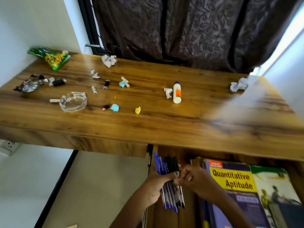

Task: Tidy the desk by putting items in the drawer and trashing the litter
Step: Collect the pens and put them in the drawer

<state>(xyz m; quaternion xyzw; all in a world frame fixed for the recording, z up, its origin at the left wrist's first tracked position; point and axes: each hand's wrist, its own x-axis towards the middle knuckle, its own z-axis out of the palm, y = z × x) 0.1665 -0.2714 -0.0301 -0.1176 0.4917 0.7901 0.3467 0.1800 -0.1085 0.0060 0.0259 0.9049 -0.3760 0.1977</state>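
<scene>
My left hand (158, 183) grips a bundle of blue and black pens (171, 183) over the open drawer (184, 155) under the wooden desk (148, 122). My right hand (195, 176) pinches the same bundle from the right. Two books (243, 191) lie in the drawer. On the desk lie a white glue bottle (177, 92), crumpled paper balls (109, 60) (238, 87), a green snack wrapper (52, 58), a foil wrapper (31, 85), a glass ashtray (73, 101), and small blue (114, 107) and yellow (137, 110) scraps.
A dark curtain (189, 30) hangs behind the desk. A wall socket (9, 145) sits low on the left wall. Small black caps and lighters (58, 82) are scattered on the desk's left half. Pale floor shows below the desk on the left.
</scene>
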